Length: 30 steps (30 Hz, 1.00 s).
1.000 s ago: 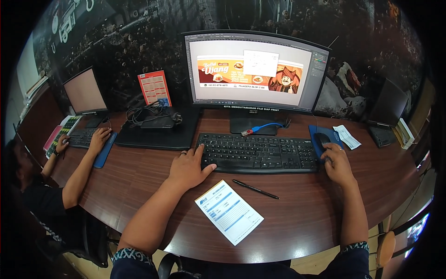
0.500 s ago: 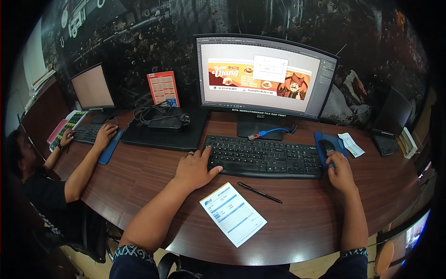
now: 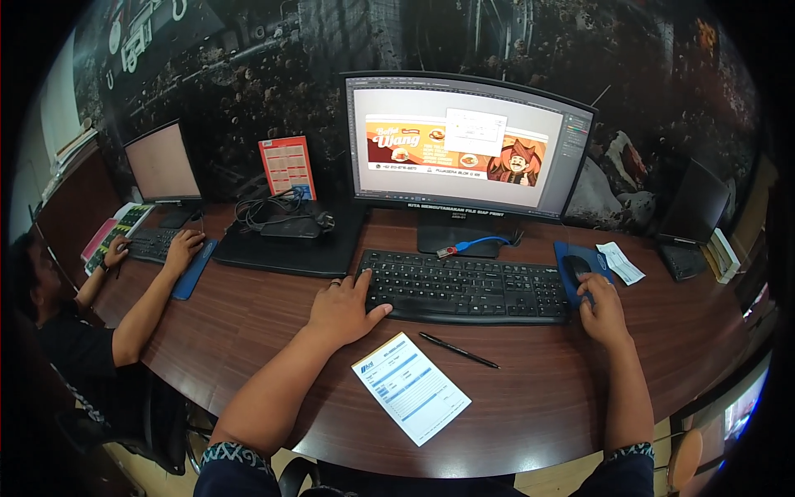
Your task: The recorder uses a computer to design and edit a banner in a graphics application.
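My left hand [image 3: 344, 311] rests at the left end of a black keyboard [image 3: 464, 290], its fingers stretched out, the index finger along the leftmost keys and the thumb by the front edge. At the keyboard's right, my right hand [image 3: 599, 308] has its fingers round the near part of a black computer mouse [image 3: 575, 268], which sits on a blue mouse pad [image 3: 598, 262]. Behind the keyboard stands a wide monitor [image 3: 495, 208], showing an orange and red food banner with a small white dialog window over it. A printed form pad [image 3: 411, 389] and a black pen [image 3: 460, 350] lie before the keyboard.
A closed black laptop [image 3: 286, 258] bears coiled cables and a power adapter [image 3: 290, 224]; a red calendar [image 3: 287, 168] stands behind. A blue USB cable [image 3: 480, 242] lies by the monitor foot. A paper slip [image 3: 621, 263] is at right. Left, another person [image 3: 87, 323] uses a keyboard.
The whole view has shifted slightly, so the desk and monitor sit a little lower. Both my hands keep their places at the keyboard and mouse.
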Each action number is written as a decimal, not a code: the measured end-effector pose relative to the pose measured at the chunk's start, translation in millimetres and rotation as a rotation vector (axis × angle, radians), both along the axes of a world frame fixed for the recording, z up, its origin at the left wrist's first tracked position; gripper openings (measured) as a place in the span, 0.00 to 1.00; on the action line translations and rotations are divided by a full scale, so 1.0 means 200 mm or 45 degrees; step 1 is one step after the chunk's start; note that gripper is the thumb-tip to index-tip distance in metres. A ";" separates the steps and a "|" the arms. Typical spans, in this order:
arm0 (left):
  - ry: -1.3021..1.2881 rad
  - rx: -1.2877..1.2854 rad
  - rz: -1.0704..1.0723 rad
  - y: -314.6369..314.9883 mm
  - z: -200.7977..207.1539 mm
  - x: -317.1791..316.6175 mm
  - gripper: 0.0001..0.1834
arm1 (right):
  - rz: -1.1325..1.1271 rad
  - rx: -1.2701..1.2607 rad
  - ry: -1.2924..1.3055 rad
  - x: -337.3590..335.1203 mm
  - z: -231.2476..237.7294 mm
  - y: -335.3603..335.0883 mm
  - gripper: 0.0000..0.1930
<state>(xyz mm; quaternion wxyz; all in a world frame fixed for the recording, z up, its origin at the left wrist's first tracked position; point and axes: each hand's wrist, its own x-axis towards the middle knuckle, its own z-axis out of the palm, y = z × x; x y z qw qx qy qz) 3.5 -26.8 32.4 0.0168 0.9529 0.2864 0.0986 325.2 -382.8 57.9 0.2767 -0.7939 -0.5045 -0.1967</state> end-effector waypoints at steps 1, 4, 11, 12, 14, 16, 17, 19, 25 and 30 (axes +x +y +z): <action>0.002 0.033 0.000 0.00 0.00 0.00 0.47 | 0.010 -0.005 0.001 0.01 0.00 0.00 0.11; 0.013 0.022 0.002 0.00 0.00 0.00 0.47 | 0.013 -0.010 0.009 0.00 0.00 0.00 0.11; 0.024 -0.041 0.014 -0.01 0.02 0.00 0.46 | 0.015 -0.004 0.029 -0.01 0.01 0.00 0.11; 0.035 -0.048 0.024 -0.01 0.03 0.00 0.46 | 0.012 -0.003 0.029 -0.01 0.01 0.00 0.11; 0.044 -0.054 0.029 -0.02 0.05 0.00 0.46 | 0.016 -0.018 0.024 0.00 0.01 0.00 0.11; 0.070 -0.083 0.034 -0.02 0.06 0.01 0.46 | 0.028 -0.005 0.013 0.00 0.00 0.00 0.11; 0.069 -0.082 0.033 -0.02 0.06 0.01 0.46 | 0.048 0.009 0.001 0.00 0.00 0.00 0.12; 0.075 -0.069 0.039 -0.02 0.05 0.01 0.46 | 0.038 0.001 0.000 0.00 0.00 0.00 0.12; 0.055 -0.051 0.026 -0.01 0.04 0.00 0.46 | 0.032 -0.010 0.002 0.00 0.01 0.00 0.12; 0.073 -0.084 0.037 -0.02 0.06 0.01 0.46 | 0.036 -0.008 0.003 -0.01 0.01 0.00 0.12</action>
